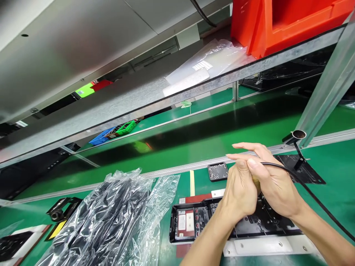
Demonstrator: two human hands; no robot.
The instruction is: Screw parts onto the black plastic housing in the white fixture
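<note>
My left hand (240, 188) is closed, its fingers wrapped around what looks like a corded electric screwdriver. Only a small yellowish-brown part of the screwdriver (256, 183) shows between my palms; its tip is hidden. My right hand (273, 181) closes against it from the other side, with the thumb over the top and two fingers pointing left. From under the right thumb a black cable (302, 184) runs down to the right. Below both hands lies a long black plastic housing (203, 207) with openings at its left end, partly covered by my forearms.
A small black tray of screws (217, 171) sits behind the housing. White fixture blocks (257, 245) border the housing's near side. Plastic-wrapped black parts (108, 218) lie left. A metal tube holder (298, 135) stands right. Overhead, a shelf (124, 99) carries a red bin (257, 33).
</note>
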